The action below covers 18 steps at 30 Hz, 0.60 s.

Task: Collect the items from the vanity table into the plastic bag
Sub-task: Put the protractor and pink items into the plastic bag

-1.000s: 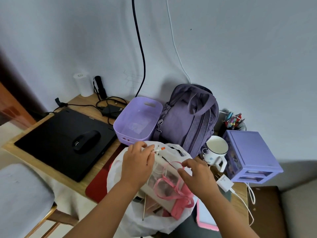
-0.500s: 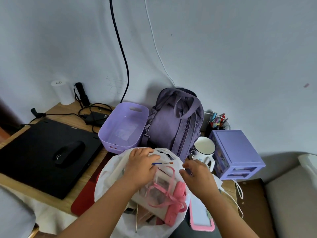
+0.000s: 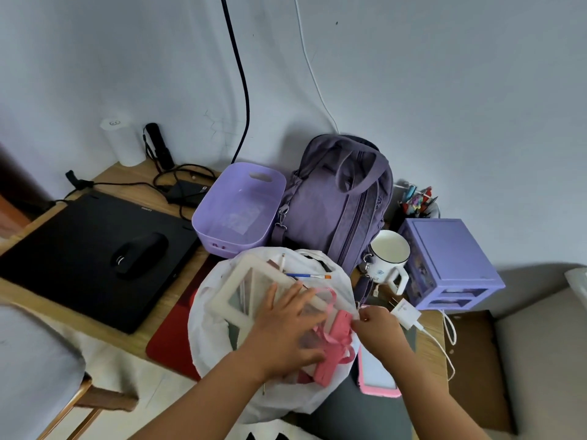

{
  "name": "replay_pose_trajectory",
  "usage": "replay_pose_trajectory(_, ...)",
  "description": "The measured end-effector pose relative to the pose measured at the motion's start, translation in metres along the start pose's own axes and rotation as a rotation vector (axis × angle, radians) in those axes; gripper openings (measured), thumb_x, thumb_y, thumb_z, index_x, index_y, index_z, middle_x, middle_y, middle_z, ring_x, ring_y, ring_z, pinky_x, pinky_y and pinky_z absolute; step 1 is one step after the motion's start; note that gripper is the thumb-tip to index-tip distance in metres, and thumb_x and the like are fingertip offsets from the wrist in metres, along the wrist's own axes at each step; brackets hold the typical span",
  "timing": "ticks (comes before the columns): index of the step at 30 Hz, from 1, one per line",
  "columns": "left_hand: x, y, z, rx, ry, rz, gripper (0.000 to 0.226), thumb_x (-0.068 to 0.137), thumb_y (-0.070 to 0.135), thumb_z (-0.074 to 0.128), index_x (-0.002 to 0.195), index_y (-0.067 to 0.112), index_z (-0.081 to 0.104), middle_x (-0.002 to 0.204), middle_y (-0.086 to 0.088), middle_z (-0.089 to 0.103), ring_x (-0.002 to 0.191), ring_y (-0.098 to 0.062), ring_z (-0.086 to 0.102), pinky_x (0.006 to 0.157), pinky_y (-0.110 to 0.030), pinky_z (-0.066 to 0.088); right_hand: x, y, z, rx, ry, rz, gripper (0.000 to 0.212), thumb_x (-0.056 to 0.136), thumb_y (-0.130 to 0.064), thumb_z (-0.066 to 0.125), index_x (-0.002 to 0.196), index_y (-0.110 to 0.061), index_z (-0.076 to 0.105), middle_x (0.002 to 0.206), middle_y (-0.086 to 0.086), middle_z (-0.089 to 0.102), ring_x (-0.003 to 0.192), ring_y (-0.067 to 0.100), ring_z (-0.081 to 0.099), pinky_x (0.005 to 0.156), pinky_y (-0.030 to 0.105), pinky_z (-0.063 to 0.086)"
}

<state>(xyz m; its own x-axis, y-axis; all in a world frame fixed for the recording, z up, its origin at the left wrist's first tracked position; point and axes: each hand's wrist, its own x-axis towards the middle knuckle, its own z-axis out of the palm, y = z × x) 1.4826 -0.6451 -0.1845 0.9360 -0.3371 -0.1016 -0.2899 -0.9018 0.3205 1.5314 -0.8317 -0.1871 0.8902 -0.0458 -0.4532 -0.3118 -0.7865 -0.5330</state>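
Because the plastic bag [image 3: 222, 338] is thin, white and soft, it will probably fold in on itself unless somebody keeps its mouth open; the rim looks like the best place to take it. It sits at the front edge of the vanity table [image 3: 104, 325], partly over a red mat [image 3: 168, 341]. The right hand [image 3: 379, 328] is pinched on the rim at the bag's right side. The left hand [image 3: 286, 331] lies flat with spread fingers on the things inside and does not clasp anything.

Inside, a pale square frame [image 3: 232, 290] looks stiff and light. It may contain glass, which I cannot tell, so gentle pressure seems wise. Beside it is a clear pouch with pink straps [image 3: 333, 347], soft and slippery in my judgement, and a thin blue brush [image 3: 306, 275] that could roll.

Behind the bag stand a smooth lilac basket [image 3: 238, 211], a fabric backpack [image 3: 336, 198] and a glossy white mug [image 3: 389, 258]. At the right edge are a purple drawer box [image 3: 444, 258] and a white charger [image 3: 405, 312]; at the left, a matt black laptop [image 3: 63, 258] carries a mouse [image 3: 139, 254].
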Motion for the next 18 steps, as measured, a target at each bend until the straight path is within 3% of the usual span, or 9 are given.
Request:
replay_pose_trajectory(3, -0.005, -0.003, 0.009, 0.086, -0.057, 0.023, 0.086, 0.066, 0.076, 0.051, 0.139, 0.046, 0.019, 0.156, 0.011, -0.012, 0.141, -0.015, -0.024, 0.101, -0.041, -0.033, -0.006, 0.001, 0.005, 0.097, -0.028, 0.031, 0.004, 0.077, -0.008, 0.054, 0.074, -0.008, 0.057, 0.071, 0.003, 0.052, 0.063, 0.015, 0.044, 0.053, 0.027, 0.033)
replay_pose_trajectory(5, -0.006, -0.005, 0.011, 0.125, -0.078, 0.009, 0.085, 0.069, 0.073, 0.053, 0.140, 0.047, 0.014, 0.155, 0.010, -0.017, 0.140, -0.018, -0.027, 0.101, -0.045, -0.032, -0.008, 0.003, 0.005, 0.104, -0.022, 0.036, 0.016, 0.076, -0.006, 0.052, 0.088, -0.005, 0.062, 0.077, 0.005, 0.057, 0.069, 0.018, 0.049, 0.058, 0.028, 0.038)
replay_pose_trajectory(8, -0.003, -0.002, 0.012, 0.128, -0.098, -0.032, 0.081, 0.074, 0.072, 0.047, 0.140, 0.049, 0.006, 0.155, 0.008, -0.019, 0.139, -0.024, -0.029, 0.102, -0.051, -0.028, -0.014, 0.004, -0.005, 0.104, 0.142, 0.031, 0.020, 0.074, -0.004, 0.050, 0.091, -0.008, 0.060, 0.080, 0.006, 0.060, 0.074, 0.023, 0.053, 0.060, 0.029, 0.039)
replay_pose_trajectory(13, 0.010, 0.007, 0.015, 0.120, -0.138, -0.119, 0.087, 0.065, 0.075, 0.054, 0.139, 0.046, 0.018, 0.156, 0.005, -0.014, 0.140, -0.027, -0.025, 0.102, -0.054, -0.026, -0.021, 0.005, -0.036, 0.134, 0.409, -0.066, 0.028, 0.075, 0.001, 0.050, 0.100, -0.010, 0.056, 0.083, 0.004, 0.056, 0.076, 0.026, 0.051, 0.060, 0.029, 0.036)
replay_pose_trajectory(18, 0.021, 0.009, 0.020, 0.109, 0.025, -0.247, 0.078, 0.072, 0.063, 0.057, 0.138, 0.042, 0.022, 0.157, 0.009, -0.001, 0.144, -0.023, -0.012, 0.109, -0.053, -0.016, -0.032, 0.006, -0.043, 0.106, 0.387, -0.110, 0.028, 0.074, 0.005, 0.049, 0.097, -0.008, 0.058, 0.075, 0.000, 0.054, 0.072, 0.023, 0.052, 0.051, 0.024, 0.033)
